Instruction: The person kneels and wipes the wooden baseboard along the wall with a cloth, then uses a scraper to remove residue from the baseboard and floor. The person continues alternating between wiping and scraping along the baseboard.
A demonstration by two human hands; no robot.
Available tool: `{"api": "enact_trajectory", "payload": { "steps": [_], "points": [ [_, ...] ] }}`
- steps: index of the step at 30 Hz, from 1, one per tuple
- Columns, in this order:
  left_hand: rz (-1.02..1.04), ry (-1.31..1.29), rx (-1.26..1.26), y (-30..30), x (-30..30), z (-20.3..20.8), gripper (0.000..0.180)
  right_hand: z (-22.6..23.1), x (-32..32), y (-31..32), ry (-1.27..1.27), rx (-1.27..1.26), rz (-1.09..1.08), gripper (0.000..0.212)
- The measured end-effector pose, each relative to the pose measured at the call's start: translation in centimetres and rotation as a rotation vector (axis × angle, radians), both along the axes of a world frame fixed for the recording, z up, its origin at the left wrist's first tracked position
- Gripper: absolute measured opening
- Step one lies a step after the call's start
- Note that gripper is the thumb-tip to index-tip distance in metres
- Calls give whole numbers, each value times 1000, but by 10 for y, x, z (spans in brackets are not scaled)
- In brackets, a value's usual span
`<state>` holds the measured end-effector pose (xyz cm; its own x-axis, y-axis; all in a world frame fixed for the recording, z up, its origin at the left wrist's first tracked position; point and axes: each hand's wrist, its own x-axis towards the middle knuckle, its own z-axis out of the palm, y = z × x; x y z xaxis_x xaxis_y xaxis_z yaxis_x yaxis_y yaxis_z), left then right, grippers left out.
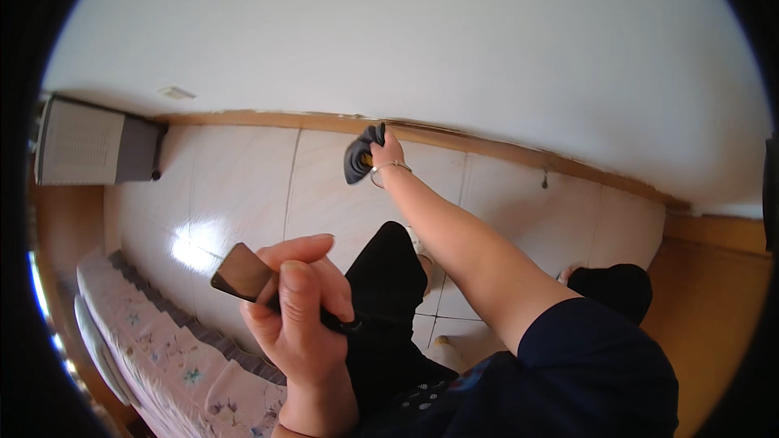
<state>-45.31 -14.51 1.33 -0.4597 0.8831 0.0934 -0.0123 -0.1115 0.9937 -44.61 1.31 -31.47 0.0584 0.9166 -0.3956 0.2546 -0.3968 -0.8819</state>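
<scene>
My left hand (302,316) is closed around the black handle of a scraper, whose broad, shiny metal blade (243,274) points up and to the left. It is held in the air in front of me, well away from the wall. My right arm reaches forward, and my right hand (389,148) grips a bunched dark grey cloth (357,161) at the wooden baseboard (462,143). A bit of yellow shows by the cloth, below my fingers. The wall's lower edge looks chipped along the top of the baseboard.
A white wall (406,32) rises ahead, with a socket (176,92) at left. A grey-and-white cabinet (93,142) stands far left. A bed with a pink floral cover (178,357) lies at lower left. A small doorstop (544,180) is right, on the tiled floor (243,186).
</scene>
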Motion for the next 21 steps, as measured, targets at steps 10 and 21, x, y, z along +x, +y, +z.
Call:
{"api": "enact_trajectory", "payload": {
  "steps": [10, 21],
  "points": [
    [-190, -80, 51, 5, 39, 3, 31, -77, 324, -50, 287, -153, -849, 29],
    [-262, -74, 84, 14, 88, 3, 28, -27, 352, 4, -422, -158, -911, 60]
  ]
}}
